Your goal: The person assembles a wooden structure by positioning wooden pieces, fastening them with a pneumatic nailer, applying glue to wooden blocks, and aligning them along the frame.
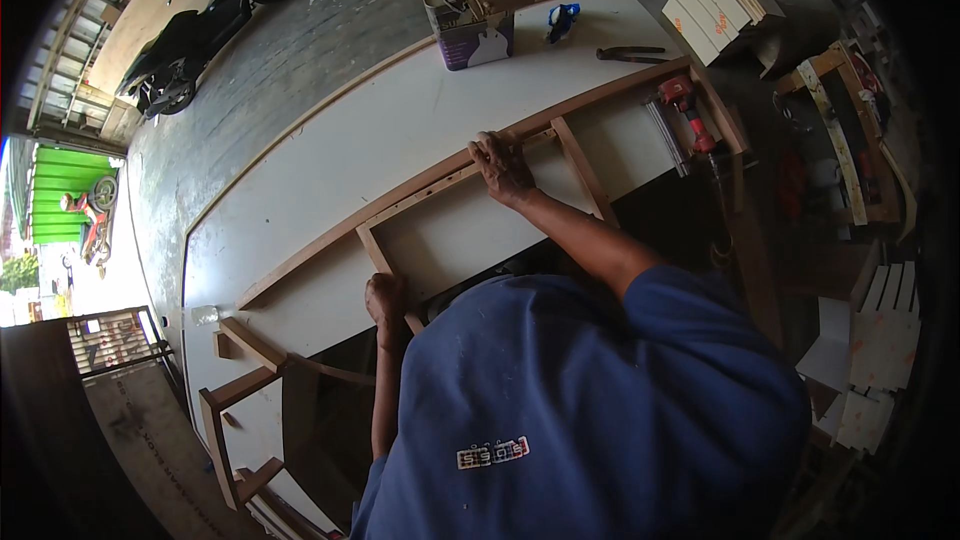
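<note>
Left hand (386, 298) grips short brown wooden crosspiece (375, 252); right hand (505, 170), nearer, clasps long brown wooden rail (420, 186) slanting away rightward across white tabletop (330, 165).

Your frame (330, 240) lies across the desk (330, 175), its long rail (400, 198) on the far side. Your left hand (386, 298) is on the left crosspiece (373, 249); your right hand (502, 168) is on the rail, left of the next crosspiece (584, 172). The nail gun (678, 93) lies at the frame's right end. Beyond the rail, left to right, you have the box (478, 43), packet (562, 22) and pincers (632, 53). A smaller frame (213, 440) sits at your left.
</note>
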Tool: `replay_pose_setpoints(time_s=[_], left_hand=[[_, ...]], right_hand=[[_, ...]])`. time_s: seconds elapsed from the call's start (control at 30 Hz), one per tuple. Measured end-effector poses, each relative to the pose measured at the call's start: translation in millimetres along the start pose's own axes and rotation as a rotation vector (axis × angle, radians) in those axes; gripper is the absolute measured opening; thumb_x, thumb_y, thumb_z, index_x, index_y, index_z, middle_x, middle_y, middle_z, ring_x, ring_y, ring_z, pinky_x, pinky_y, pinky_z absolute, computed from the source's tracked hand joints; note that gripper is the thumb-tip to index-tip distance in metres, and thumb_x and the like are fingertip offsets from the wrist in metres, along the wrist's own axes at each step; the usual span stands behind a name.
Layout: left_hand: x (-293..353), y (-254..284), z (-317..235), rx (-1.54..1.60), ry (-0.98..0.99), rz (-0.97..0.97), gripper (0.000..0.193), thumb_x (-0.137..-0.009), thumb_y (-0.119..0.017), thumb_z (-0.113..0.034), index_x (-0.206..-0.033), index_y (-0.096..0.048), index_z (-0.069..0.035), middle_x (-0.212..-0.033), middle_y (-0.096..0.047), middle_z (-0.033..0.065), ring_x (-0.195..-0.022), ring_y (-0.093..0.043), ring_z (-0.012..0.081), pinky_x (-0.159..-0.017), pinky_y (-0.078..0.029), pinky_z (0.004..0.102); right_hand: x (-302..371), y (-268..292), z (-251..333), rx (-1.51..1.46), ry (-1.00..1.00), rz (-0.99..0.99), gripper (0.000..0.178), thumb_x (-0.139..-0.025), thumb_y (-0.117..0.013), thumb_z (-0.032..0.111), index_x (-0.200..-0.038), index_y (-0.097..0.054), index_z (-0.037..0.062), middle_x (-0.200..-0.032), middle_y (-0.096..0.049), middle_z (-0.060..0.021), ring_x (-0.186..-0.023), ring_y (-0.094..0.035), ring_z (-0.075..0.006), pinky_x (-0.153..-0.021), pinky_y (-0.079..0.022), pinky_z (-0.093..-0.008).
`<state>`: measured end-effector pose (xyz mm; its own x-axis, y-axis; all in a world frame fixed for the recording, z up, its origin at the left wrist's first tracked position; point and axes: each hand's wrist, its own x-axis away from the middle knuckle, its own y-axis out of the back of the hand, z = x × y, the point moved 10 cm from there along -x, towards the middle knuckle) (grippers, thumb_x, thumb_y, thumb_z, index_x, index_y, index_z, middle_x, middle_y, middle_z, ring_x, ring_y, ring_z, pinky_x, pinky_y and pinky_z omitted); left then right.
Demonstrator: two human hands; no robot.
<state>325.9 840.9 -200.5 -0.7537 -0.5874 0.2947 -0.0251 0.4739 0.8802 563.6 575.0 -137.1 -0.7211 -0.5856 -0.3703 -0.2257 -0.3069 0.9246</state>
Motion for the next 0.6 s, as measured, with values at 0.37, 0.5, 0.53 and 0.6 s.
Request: replay_pose_setpoints(time_s=[0.37,0.5,0.53,0.6], left_hand=[[7,11,-7,0.047,0.041,-0.054,0.045,-0.08,-0.069,-0.04,-0.09,-0.072,0.003,-0.093,-0.072,0.0266,-0.091,-0.072,0.0425,-0.084,-0.057,0.05],[5,9,-4,0.045,0.065,-0.04,0.045,-0.078,-0.072,-0.041,-0.091,-0.072,0.002,-0.094,-0.073,0.0249,-0.093,-0.072,0.0416,-0.085,-0.057,0.0498],[5,10,-1,0.034,0.075,-0.054,0.044,-0.077,-0.072,-0.041,-0.091,-0.073,0.001,-0.094,-0.073,0.0236,-0.093,-0.072,0.0409,-0.085,-0.057,0.0497],[6,4,13,0.057,0.075,-0.052,0.042,-0.077,-0.073,-0.04,-0.09,-0.073,-0.001,-0.094,-0.074,0.0222,-0.092,-0.072,0.0403,-0.084,-0.057,0.0496]], right_hand=[[-11,-24,-36,-0.106,0.06,0.237,0.058,-0.083,-0.061,0.005,-0.141,-0.054,0.0096,-0.128,-0.058,-0.0115,-0.131,-0.05,-0.0283,-0.114,-0.032,-0.0498],[-13,-19,-33,-0.138,0.123,0.184,0.056,-0.082,-0.061,0.003,-0.137,-0.058,0.0098,-0.124,-0.06,-0.0101,-0.125,-0.054,-0.0254,-0.111,-0.034,-0.0473],[-13,-18,-30,-0.144,0.137,0.179,0.055,-0.081,-0.061,0.003,-0.136,-0.059,0.0099,-0.124,-0.06,-0.0107,-0.124,-0.055,-0.0255,-0.111,-0.034,-0.0474],[-16,-18,-22,-0.157,0.164,0.185,0.057,-0.081,-0.06,0.002,-0.138,-0.058,0.0104,-0.123,-0.061,-0.011,-0.124,-0.055,-0.0261,-0.11,-0.035,-0.0474]])
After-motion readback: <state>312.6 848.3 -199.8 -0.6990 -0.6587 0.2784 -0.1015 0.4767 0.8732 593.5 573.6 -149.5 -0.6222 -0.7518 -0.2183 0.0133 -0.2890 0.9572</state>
